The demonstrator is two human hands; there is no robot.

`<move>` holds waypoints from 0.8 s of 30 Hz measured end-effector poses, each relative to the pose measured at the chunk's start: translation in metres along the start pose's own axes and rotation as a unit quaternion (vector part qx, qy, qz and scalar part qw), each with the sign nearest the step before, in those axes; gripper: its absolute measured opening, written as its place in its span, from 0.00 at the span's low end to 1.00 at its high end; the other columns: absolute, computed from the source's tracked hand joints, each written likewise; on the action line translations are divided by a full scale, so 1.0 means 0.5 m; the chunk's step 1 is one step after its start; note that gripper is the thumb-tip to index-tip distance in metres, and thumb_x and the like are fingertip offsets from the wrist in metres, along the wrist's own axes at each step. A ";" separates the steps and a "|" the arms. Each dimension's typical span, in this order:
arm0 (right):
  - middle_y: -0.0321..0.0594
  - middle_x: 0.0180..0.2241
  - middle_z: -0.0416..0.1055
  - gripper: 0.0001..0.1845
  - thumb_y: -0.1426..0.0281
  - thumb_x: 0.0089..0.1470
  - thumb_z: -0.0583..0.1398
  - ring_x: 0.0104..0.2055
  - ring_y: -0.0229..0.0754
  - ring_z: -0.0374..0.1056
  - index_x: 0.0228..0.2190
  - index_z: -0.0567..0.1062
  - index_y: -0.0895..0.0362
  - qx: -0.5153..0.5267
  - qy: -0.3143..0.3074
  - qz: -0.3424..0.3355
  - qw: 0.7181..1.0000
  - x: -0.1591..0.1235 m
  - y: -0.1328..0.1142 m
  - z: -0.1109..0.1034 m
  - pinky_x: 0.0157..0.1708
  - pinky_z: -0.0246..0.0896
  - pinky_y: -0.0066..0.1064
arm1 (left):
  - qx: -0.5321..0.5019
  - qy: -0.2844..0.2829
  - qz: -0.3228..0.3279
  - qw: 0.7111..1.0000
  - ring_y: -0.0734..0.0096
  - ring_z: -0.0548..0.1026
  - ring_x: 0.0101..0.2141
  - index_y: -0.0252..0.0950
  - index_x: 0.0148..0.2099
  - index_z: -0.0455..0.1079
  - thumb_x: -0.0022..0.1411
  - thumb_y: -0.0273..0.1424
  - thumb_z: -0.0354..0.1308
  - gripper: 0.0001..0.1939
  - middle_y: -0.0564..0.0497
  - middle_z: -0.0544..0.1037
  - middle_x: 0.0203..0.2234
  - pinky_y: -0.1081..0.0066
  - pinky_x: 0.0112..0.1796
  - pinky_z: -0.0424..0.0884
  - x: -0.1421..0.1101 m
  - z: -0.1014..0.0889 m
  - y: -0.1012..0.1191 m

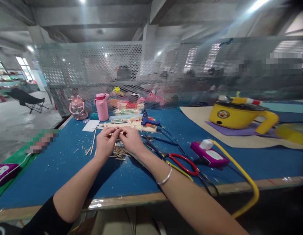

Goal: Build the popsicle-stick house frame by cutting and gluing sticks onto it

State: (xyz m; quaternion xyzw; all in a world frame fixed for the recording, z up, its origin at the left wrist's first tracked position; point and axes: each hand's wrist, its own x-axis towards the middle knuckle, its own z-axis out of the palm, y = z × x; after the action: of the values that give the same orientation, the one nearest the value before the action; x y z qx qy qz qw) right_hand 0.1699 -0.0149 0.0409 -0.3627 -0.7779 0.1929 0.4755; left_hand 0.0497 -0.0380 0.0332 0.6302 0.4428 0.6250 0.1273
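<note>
My left hand (107,142) and my right hand (132,139) meet above the blue tabletop, fingertips pinched together. Whatever sits between the fingertips is too small to make out. Just below them lies a pile of short wooden sticks (120,152), partly covered by my hands. Longer thin sticks (93,142) lie to the left. A blue glue gun (150,121) rests behind my right hand, near a board with wooden strips. Beside my right forearm are a red-handled cutting tool (184,164) and other dark-handled tools (161,141).
A purple power strip (210,156) with a yellow cable and a yellow electric pot (234,116) stand on the right. A pink bottle (102,108) and a pink-lidded jar (78,108) stand at the back left, before a perforated metal screen (112,65).
</note>
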 end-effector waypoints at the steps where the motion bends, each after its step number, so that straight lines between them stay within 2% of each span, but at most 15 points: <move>1: 0.38 0.34 0.75 0.14 0.77 0.48 0.53 0.36 0.37 0.67 0.33 0.76 0.56 -0.016 -0.006 -0.013 1.000 -0.001 -0.008 -0.004 0.37 0.58 0.27 | -0.018 0.003 -0.014 1.000 0.70 0.73 0.34 0.34 0.35 0.75 0.52 0.37 0.57 0.13 0.47 0.76 0.32 0.74 0.31 0.69 -0.003 0.004 -0.001; 3: 0.39 0.36 0.75 0.14 0.77 0.48 0.53 0.38 0.38 0.67 0.34 0.76 0.56 -0.056 -0.029 -0.019 0.998 -0.004 -0.022 -0.015 0.38 0.58 0.27 | -0.047 0.004 -0.052 0.997 0.68 0.73 0.35 0.34 0.34 0.75 0.52 0.38 0.58 0.13 0.47 0.77 0.33 0.73 0.32 0.70 -0.006 0.007 -0.007; 7: 0.40 0.33 0.75 0.09 0.69 0.47 0.58 0.34 0.41 0.67 0.34 0.75 0.55 -0.187 -0.135 0.020 0.973 -0.015 -0.038 -0.071 0.33 0.57 0.29 | -0.074 -0.014 -0.134 0.988 0.70 0.74 0.29 0.34 0.35 0.75 0.51 0.40 0.58 0.15 0.48 0.78 0.31 0.73 0.29 0.70 -0.005 0.006 -0.010; 9: 0.40 0.28 0.74 0.06 0.68 0.48 0.58 0.30 0.41 0.67 0.27 0.75 0.55 -0.270 -0.180 0.071 0.943 -0.029 -0.031 -0.116 0.28 0.54 0.29 | -0.087 -0.028 -0.158 0.983 0.73 0.73 0.25 0.33 0.36 0.74 0.50 0.40 0.58 0.16 0.48 0.78 0.29 0.75 0.25 0.68 -0.006 0.007 -0.004; 11: 0.42 0.24 0.72 0.09 0.66 0.48 0.57 0.28 0.42 0.67 0.20 0.73 0.55 -0.363 -0.192 0.138 0.901 -0.047 -0.010 -0.159 0.25 0.52 0.30 | -0.098 -0.058 -0.168 0.979 0.75 0.71 0.22 0.33 0.36 0.74 0.51 0.41 0.57 0.16 0.49 0.77 0.27 0.76 0.23 0.66 -0.009 0.010 0.003; 13: 0.44 0.23 0.71 0.12 0.63 0.46 0.58 0.27 0.45 0.67 0.18 0.71 0.55 -0.428 -0.204 0.202 0.857 -0.066 0.020 -0.192 0.24 0.51 0.31 | -0.104 -0.088 -0.168 0.976 0.77 0.69 0.20 0.33 0.34 0.73 0.52 0.42 0.56 0.16 0.51 0.76 0.22 0.76 0.22 0.64 -0.012 0.014 0.006; 14: 0.45 0.24 0.71 0.12 0.61 0.45 0.59 0.28 0.45 0.67 0.18 0.70 0.55 -0.439 -0.211 0.217 0.846 -0.074 0.036 -0.202 0.24 0.51 0.32 | -0.105 -0.101 -0.169 0.975 0.77 0.68 0.18 0.33 0.33 0.73 0.53 0.42 0.55 0.16 0.52 0.75 0.20 0.77 0.21 0.63 -0.013 0.016 0.006; 16: 0.45 0.24 0.71 0.10 0.62 0.44 0.60 0.28 0.46 0.67 0.19 0.70 0.55 -0.442 -0.209 0.230 0.842 -0.086 0.064 -0.210 0.24 0.51 0.32 | -0.109 -0.116 -0.170 0.973 0.79 0.66 0.17 0.33 0.32 0.72 0.53 0.42 0.55 0.16 0.53 0.73 0.18 0.77 0.20 0.62 -0.016 0.019 0.004; 19: 0.44 0.25 0.71 0.05 0.67 0.44 0.59 0.28 0.46 0.67 0.21 0.70 0.55 -0.424 -0.198 0.235 0.852 -0.090 0.083 -0.205 0.24 0.52 0.31 | -0.122 -0.135 -0.183 0.966 0.79 0.65 0.18 0.34 0.35 0.72 0.52 0.42 0.55 0.16 0.54 0.73 0.20 0.77 0.20 0.61 -0.018 0.022 0.000; 22: 0.48 0.30 0.72 0.04 0.71 0.47 0.55 0.30 0.46 0.68 0.26 0.71 0.56 -0.425 -0.169 0.250 0.854 -0.084 0.071 -0.207 0.24 0.53 0.32 | -0.141 -0.155 -0.193 0.959 0.77 0.67 0.21 0.34 0.38 0.70 0.51 0.42 0.56 0.17 0.53 0.73 0.22 0.76 0.23 0.64 -0.020 0.021 0.001; 24: 0.48 0.31 0.72 0.08 0.71 0.50 0.53 0.30 0.46 0.68 0.31 0.71 0.56 -0.429 -0.132 0.265 0.853 -0.080 0.050 -0.219 0.25 0.52 0.31 | -0.153 -0.171 -0.194 0.954 0.77 0.66 0.21 0.34 0.33 0.68 0.52 0.44 0.55 0.17 0.54 0.71 0.21 0.76 0.23 0.65 -0.021 0.020 0.005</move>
State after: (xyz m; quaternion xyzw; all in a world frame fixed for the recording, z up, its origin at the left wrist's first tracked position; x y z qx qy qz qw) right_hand 0.2870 -0.0334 0.0527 -0.6946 -0.7129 0.0045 0.0960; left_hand 0.0615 -0.0429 0.0262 0.6024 0.4269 0.5316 0.4150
